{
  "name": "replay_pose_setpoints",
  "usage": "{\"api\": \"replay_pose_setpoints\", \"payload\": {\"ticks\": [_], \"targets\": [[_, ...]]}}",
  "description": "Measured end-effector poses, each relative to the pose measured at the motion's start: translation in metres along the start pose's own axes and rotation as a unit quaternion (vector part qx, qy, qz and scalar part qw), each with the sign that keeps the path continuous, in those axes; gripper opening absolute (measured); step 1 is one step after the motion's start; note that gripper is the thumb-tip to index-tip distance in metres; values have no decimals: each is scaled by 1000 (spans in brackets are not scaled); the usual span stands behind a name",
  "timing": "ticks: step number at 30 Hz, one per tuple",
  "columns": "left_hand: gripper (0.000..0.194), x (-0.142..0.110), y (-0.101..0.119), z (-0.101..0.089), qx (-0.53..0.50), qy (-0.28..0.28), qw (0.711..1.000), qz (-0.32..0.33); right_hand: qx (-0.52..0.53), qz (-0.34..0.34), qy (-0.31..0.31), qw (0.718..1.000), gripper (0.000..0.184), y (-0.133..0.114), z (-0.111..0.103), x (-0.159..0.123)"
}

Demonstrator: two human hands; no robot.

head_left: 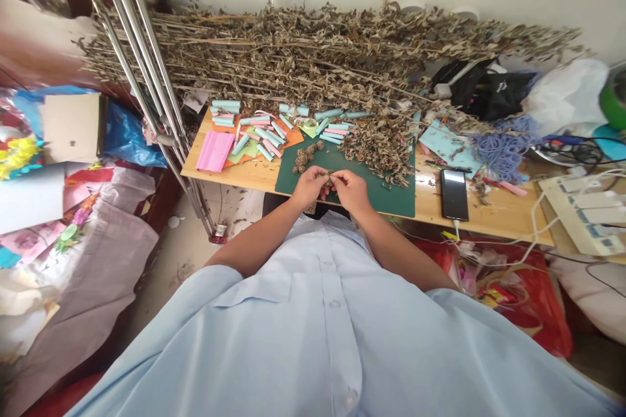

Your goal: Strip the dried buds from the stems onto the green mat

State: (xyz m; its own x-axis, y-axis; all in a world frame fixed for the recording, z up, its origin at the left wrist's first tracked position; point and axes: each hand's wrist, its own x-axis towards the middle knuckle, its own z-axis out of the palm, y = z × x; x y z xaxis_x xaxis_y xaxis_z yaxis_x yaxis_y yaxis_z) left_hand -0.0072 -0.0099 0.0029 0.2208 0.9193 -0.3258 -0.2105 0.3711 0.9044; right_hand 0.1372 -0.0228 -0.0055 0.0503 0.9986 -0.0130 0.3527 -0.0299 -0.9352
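Observation:
My left hand (pixel 310 186) and my right hand (pixel 350 189) meet at the front edge of a green cutting mat (pixel 386 199). Between their closed fingertips is a small clump of dried leaves (pixel 327 181), partly hidden by the fingers. Just beyond my left hand, a compact bunch of dried leaves (pixel 306 156) lies on the mat. A larger heap of loose dried leaves (pixel 379 146) covers the mat's far right part. Paper rolls (pixel 271 137) in pale blue and pink lie to the left and behind, on coloured paper sheets (pixel 292 133).
Long dried leafy stalks (pixel 293 55) stretch along the wall. A phone (pixel 454 194) with a cable lies right of the mat, near purple string (pixel 506 146) and a power strip (pixel 581 212). Metal crutches (pixel 147 71) lean at the table's left end. A pink sheet (pixel 215 150) lies nearby.

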Motion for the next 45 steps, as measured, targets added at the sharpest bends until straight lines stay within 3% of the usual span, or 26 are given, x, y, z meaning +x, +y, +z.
{"api": "replay_pose_setpoints", "payload": {"ticks": [8, 15, 22, 28, 34, 39, 42, 45], "targets": [[15, -1, -3, -1, 55, 13, 998, 12, 38, -6, 7, 999, 16, 1, 1, 1], [16, 0, -5, -4, 14, 3, 1000, 8, 213, 143, 48, 965, 20, -2, 8, 10], [21, 4, -8, -6, -46, -15, 999, 17, 101, 72, 53, 991, 25, 1, 0, 14], [24, 3, -3, -3, -63, -10, 998, 8, 33, -13, -38, 999, 30, 1, -7, 7], [22, 2, 0, -3, -40, -21, 999, -6, -91, -123, -80, 985, 22, -3, -15, 4], [23, 3, -5, -5, -20, -21, 1000, 4, -221, -210, -70, 950, 22, -6, -17, 1], [26, 1, -5, -5, -23, -13, 1000, 9, -222, -206, -42, 952, 18, -4, -11, 1], [26, -1, -2, -5, -41, -13, 999, 6, -141, -119, -15, 983, 19, 1, -4, 3]]}}
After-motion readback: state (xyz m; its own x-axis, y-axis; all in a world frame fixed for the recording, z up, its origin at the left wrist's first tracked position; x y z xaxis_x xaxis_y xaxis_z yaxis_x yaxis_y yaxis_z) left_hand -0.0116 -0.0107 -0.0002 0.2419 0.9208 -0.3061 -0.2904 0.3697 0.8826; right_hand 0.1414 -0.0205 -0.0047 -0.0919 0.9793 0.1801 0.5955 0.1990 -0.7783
